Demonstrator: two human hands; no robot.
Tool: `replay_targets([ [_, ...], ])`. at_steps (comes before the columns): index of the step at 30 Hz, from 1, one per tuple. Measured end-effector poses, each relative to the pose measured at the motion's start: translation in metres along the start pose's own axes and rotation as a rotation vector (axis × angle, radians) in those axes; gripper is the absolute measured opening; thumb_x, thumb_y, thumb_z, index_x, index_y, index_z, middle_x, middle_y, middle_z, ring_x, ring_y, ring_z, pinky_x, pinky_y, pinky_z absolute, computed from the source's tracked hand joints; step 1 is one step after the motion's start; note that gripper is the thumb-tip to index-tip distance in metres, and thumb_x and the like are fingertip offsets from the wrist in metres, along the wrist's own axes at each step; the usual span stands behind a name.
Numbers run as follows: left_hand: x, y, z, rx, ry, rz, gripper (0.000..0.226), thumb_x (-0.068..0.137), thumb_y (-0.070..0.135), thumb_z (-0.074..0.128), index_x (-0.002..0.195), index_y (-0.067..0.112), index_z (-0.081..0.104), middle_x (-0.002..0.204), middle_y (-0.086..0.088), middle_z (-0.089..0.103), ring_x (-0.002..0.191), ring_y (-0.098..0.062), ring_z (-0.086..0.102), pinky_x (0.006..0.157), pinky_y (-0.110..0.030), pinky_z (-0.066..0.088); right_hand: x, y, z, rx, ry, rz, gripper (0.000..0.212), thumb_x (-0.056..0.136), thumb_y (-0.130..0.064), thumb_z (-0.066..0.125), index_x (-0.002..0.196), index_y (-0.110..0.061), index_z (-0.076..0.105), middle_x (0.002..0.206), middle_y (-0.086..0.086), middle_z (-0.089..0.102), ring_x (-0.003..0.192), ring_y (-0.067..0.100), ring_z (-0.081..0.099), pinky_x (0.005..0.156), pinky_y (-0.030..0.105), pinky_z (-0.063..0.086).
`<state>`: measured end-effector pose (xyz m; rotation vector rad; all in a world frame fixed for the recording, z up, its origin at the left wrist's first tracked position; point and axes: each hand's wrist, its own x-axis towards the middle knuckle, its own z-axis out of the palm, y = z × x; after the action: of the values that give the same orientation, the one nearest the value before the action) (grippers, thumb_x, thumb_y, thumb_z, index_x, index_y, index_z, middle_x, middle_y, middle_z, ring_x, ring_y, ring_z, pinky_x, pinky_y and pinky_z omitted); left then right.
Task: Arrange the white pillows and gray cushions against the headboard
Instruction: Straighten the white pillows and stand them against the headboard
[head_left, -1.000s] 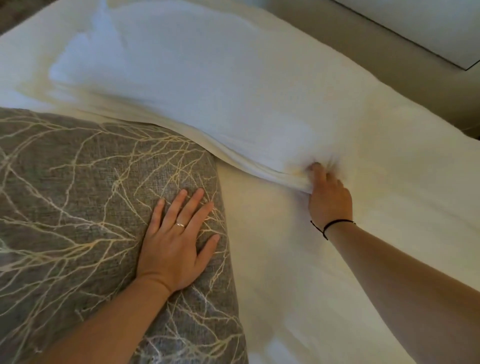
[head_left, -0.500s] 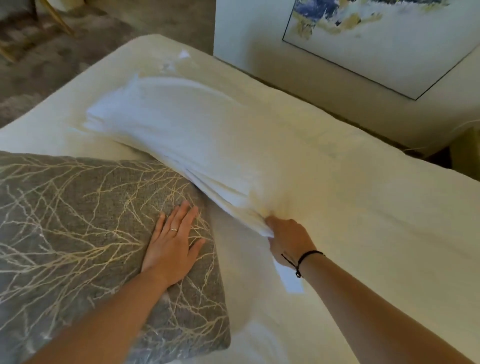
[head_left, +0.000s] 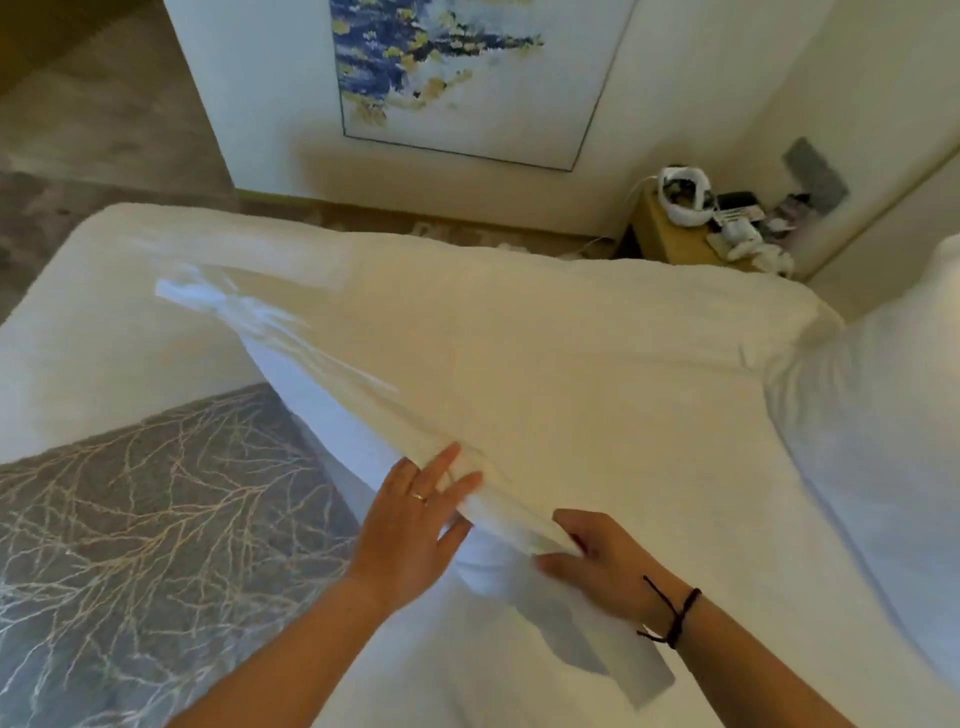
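- Hotel-like bedroom, white bed (head_left: 130, 332) filling most of the view; framed painting (head_left: 457, 78) on the wall beyond its far edge; cluttered nightstand (head_left: 675, 239) past the far right corner.
- White pillow (head_left: 545, 374) lifted slantwise over the middle of the bed, near corner low at the hands, far end raised toward the far left edge; probably light, soft and floppy, filling likely to slump away from any held corner.
- Right hand (head_left: 608, 566) pinching the near corner seam between thumb and fingers, loose flap of the case hanging below; grip closed on fabric, not on filling.
- Left hand (head_left: 410, 525) fingers spread, laid flat against the pillow's near long edge just left of that corner; pressing or steadying rather than gripping, as far as can be told.
- Best hold, judging by the sag: both hands on the long edge or two corners, gathering some filling along with the slippery-looking case.
- Gray cushion (head_left: 156, 519) with pale branch pattern lying flat at the near left edge of the bed, untouched; looks firmer and coarser, easier to grasp by a side.
- Second white pillow (head_left: 872, 441) propped at the right edge, presumably toward the headboard, itself out of clear view.
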<state>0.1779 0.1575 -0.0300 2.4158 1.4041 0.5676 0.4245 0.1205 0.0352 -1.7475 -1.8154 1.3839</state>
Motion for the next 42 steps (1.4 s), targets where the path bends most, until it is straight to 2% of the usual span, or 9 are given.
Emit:
replay_targets([
  [6,0.015,0.132,0.021,-0.035,-0.094,0.281,0.02,0.087,0.027,0.068,0.105,0.024,0.075,0.131,-0.005,0.063,0.105,-0.032,0.061,0.097,-0.041,0.049,-0.141,0.071,-0.048,0.067,0.054,0.106,0.025,0.086,-0.024,0.074,0.075,-0.009,0.057,0.069,-0.008,0.054,0.064,0.006,0.052,0.062,0.025,0.04],
  [10,0.021,0.206,0.055,-0.067,-0.285,0.198,0.027,0.098,0.034,0.049,0.114,0.024,0.069,0.141,0.007,0.051,0.116,-0.02,0.054,0.088,-0.028,0.045,-0.2,0.118,-0.067,0.124,0.043,0.084,0.028,0.087,-0.03,0.073,0.079,-0.006,0.061,0.076,0.004,0.062,0.07,0.014,0.059,0.066,0.031,0.046],
  [17,0.015,0.285,0.103,0.012,-0.143,-0.114,0.028,0.087,0.041,0.065,0.094,0.02,0.048,0.107,0.002,0.04,0.064,-0.021,0.051,0.057,-0.03,0.042,-0.229,0.179,-0.072,0.069,0.036,0.087,0.037,0.086,-0.032,0.071,0.063,-0.021,0.045,0.063,-0.011,0.046,0.055,0.001,0.042,0.056,0.021,0.032],
  [21,0.008,0.3,0.115,0.136,-0.141,-0.221,0.028,0.09,0.042,0.053,0.075,0.019,0.05,0.094,0.001,0.052,0.073,-0.019,0.05,0.062,-0.031,0.046,-0.223,0.181,-0.076,-0.002,0.095,0.111,0.043,0.084,-0.046,0.067,0.064,-0.021,0.039,0.066,-0.006,0.044,0.058,0.011,0.039,0.057,0.029,0.029],
  [25,0.004,0.311,0.116,0.174,-0.288,-0.121,0.037,0.089,0.053,0.042,0.103,0.026,0.062,0.112,0.006,0.06,0.094,-0.017,0.055,0.087,-0.034,0.048,-0.221,0.168,-0.064,-0.128,0.223,0.16,0.072,0.071,-0.07,0.059,0.123,-0.022,0.044,0.104,0.002,0.066,0.084,0.021,0.06,0.064,0.03,0.043],
  [29,0.002,0.315,0.113,0.336,-0.421,0.035,0.05,0.092,0.053,0.029,0.131,0.034,0.053,0.137,0.004,0.054,0.114,-0.02,0.054,0.11,-0.04,0.03,-0.212,0.159,-0.051,-0.363,0.257,0.137,0.036,0.086,-0.04,0.054,0.109,-0.013,0.046,0.096,0.007,0.065,0.08,0.027,0.061,0.059,0.033,0.039],
  [36,-0.002,0.287,0.11,0.417,-0.483,0.131,0.068,0.09,0.072,0.002,0.148,0.043,0.024,0.15,0.006,0.043,0.123,-0.026,0.045,0.109,-0.043,0.026,-0.218,0.168,-0.089,-0.103,0.036,0.301,0.015,0.083,-0.021,0.055,0.073,-0.01,0.051,0.079,0.01,0.058,0.068,0.025,0.054,0.055,0.038,0.046],
  [39,0.003,0.278,0.109,0.395,-0.489,0.15,0.076,0.085,0.079,0.0,0.144,0.044,0.031,0.147,0.008,0.044,0.124,-0.024,0.044,0.109,-0.044,0.022,-0.236,0.19,-0.122,-0.074,-0.003,0.459,0.026,0.082,-0.007,0.053,0.104,-0.002,0.065,0.104,0.017,0.066,0.089,0.032,0.066,0.072,0.042,0.058],
  [42,0.005,0.27,0.108,0.346,-0.498,0.171,0.079,0.081,0.085,0.003,0.141,0.044,0.035,0.147,0.009,0.043,0.127,-0.023,0.039,0.113,-0.043,0.015,-0.255,0.206,-0.14,-0.482,0.008,0.607,0.042,0.088,-0.01,0.046,0.128,-0.017,0.052,0.124,0.004,0.06,0.104,0.024,0.06,0.083,0.032,0.05],
])
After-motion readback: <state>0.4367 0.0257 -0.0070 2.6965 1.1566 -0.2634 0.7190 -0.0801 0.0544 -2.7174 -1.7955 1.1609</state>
